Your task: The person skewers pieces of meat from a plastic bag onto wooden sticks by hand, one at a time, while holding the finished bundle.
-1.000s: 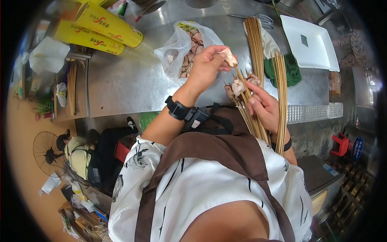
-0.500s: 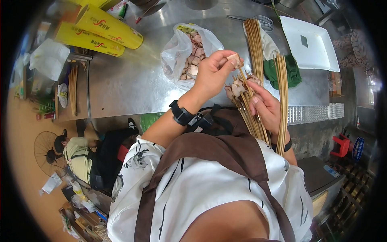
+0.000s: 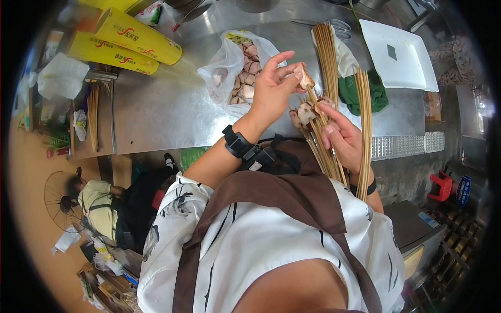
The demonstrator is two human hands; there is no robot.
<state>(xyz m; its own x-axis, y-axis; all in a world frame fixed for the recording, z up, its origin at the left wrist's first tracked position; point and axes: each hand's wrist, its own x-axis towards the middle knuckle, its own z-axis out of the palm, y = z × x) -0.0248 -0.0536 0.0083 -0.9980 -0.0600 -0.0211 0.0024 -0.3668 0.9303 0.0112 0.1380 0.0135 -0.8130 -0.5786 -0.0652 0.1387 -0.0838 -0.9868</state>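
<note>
My left hand (image 3: pixel 272 93) pinches a pale piece of meat (image 3: pixel 303 78) between thumb and fingertips, with its index finger raised. The piece sits at the tip of a thin wooden skewer. My right hand (image 3: pixel 344 138) is closed round a bundle of skewers (image 3: pixel 323 154), several of which carry meat pieces (image 3: pixel 307 113) at their upper ends. A white plastic bag (image 3: pixel 211 78) lies open to the left of my left hand, with sliced meat (image 3: pixel 247 78) in it. Long bare sticks (image 3: pixel 364 125) rest across my right wrist.
Another stick bundle (image 3: pixel 327 57) lies on the metal table (image 3: pixel 162 115) beside a green cloth (image 3: pixel 360 94), scissors (image 3: pixel 340 28) and a white tray (image 3: pixel 399 62). Yellow rolls (image 3: pixel 141 39) lie at the upper left. A person (image 3: pixel 102 203) is at the lower left, near a fan (image 3: pixel 57 198).
My left index finger has lifted away from the meat piece, which now shows more fully and tilts along the skewer. The person at the lower left has shifted their head and arm.
</note>
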